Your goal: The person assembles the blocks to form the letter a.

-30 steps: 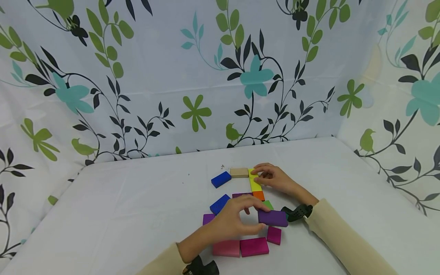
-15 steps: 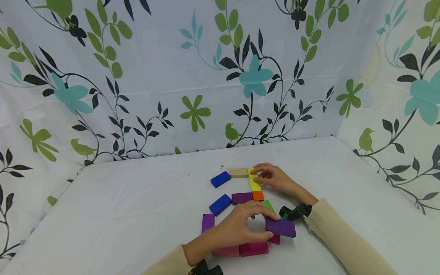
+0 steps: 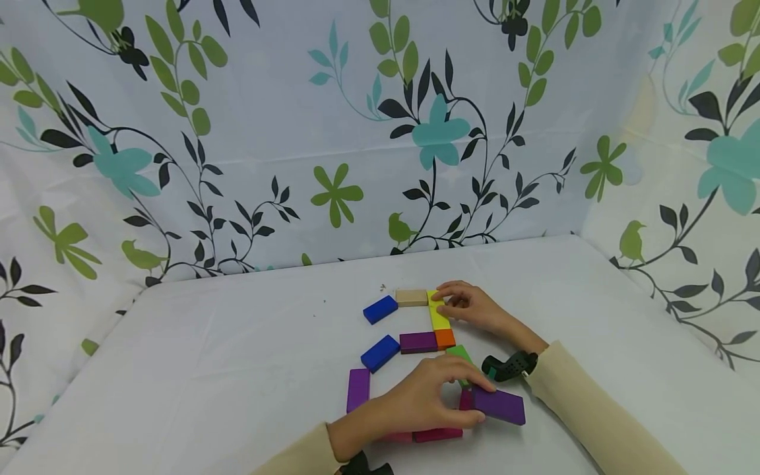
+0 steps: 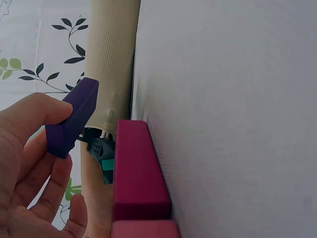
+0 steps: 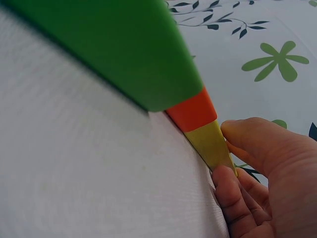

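My left hand (image 3: 418, 396) pinches a purple wooden block (image 3: 501, 406) between thumb and fingers, at the near right of a block outline. In the left wrist view that purple block (image 4: 74, 116) is tilted in the grip, beside a magenta block (image 4: 138, 168). At the far right corner, my right hand (image 3: 475, 311) holds the yellow block (image 3: 440, 319) by its sides, as the right wrist view shows. An orange block (image 3: 444, 340) adjoins the yellow one, followed by a green block (image 3: 460, 355). My left hand partly hides the near magenta and pink blocks.
Two blue blocks (image 3: 380, 353) lie slanted on the left side. A tan block (image 3: 411, 298) is at the far end, a dark purple block (image 3: 418, 342) across the middle, a violet block (image 3: 358, 389) at left. White cloth (image 3: 237, 363) covers the table; patterned fabric (image 3: 267, 132) hangs behind.
The left hand has carried the purple block right and nearer to me, turning it slightly. The dark purple middle block is now fully uncovered. The right hand stays at the yellow block.
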{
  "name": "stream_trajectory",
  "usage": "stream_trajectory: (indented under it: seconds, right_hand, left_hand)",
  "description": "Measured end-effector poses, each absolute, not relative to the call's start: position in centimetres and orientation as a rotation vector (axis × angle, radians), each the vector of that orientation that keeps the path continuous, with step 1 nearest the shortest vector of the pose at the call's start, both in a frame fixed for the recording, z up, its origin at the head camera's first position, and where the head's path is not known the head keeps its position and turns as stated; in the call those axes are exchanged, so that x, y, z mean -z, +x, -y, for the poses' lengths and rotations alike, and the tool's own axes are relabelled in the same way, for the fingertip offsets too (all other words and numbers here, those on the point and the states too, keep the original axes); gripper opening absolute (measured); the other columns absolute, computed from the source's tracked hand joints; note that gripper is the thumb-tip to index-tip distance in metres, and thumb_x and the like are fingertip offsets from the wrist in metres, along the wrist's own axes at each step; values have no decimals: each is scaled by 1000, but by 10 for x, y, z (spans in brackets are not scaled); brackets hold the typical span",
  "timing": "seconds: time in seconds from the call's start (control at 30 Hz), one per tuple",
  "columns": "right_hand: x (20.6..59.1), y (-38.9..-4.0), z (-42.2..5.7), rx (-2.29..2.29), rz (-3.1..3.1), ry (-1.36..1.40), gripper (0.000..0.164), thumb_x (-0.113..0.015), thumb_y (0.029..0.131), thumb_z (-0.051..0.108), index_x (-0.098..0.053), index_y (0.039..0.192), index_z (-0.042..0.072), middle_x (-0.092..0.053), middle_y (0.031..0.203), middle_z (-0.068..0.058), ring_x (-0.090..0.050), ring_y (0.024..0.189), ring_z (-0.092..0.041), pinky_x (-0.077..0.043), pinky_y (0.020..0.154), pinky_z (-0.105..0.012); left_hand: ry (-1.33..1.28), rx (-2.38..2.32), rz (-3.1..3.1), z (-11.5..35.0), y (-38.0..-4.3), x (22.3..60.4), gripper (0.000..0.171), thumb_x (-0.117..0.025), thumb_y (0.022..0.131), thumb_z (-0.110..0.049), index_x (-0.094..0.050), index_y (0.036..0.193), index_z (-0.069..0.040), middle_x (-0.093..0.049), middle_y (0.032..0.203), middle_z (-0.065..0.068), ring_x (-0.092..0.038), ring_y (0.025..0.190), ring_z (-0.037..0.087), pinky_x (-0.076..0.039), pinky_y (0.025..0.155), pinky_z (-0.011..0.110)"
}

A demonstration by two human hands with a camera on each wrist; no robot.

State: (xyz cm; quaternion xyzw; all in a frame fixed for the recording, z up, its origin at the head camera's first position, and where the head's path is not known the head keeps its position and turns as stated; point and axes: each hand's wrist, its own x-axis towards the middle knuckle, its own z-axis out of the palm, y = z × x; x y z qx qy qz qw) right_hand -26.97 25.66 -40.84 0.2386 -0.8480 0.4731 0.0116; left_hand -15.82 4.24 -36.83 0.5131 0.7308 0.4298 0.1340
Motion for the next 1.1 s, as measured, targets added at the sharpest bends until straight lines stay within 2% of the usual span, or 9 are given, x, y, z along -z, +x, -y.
stream_trajectory:
  seconds: [0.37, 0.83, 0.97, 1.1]
  right_hand:
    - [405, -269, -254, -1462, 2656, 729, 28, -66, 93, 12, -67, 118, 1, -50, 135, -22, -58, 95, -21, -48, 80, -22]
    - [404, -268, -255, -1461, 2661, 728, 29, -66, 93, 12, -66, 119, 2, -50, 135, -21, -57, 95, -21, -48, 79, -22]
    - [405, -268, -256, -1457, 2660, 729, 29, -66, 92, 12, -66, 119, 2, -50, 136, -22, -58, 94, -20, -48, 79, -22]
    - [407, -268, -256, -1453, 2663, 724, 29, -66, 92, 12, -66, 119, 2, -50, 136, -22, -58, 94, -19, -48, 79, -22]
  left_hand:
    - [1575, -1171, -2107, -52, -157, 370, 31, -70, 90, -16, -67, 121, -12, -64, 123, -1, -52, 114, -3, -41, 98, 20]
    - [1737, -952, -2218, -64, -160, 377, 29, -71, 89, -16, -68, 118, -13, -66, 119, -4, -52, 114, -5, -38, 96, 12]
    - [1749, -909, -2249, -67, -159, 378, 29, -71, 89, -18, -68, 118, -14, -66, 120, -4, -51, 116, -4, -36, 98, 14]
    - [1670, -814, -2314, -67, -156, 377, 29, -69, 91, -24, -68, 120, -19, -64, 123, -9, -48, 118, -2, -34, 97, 19]
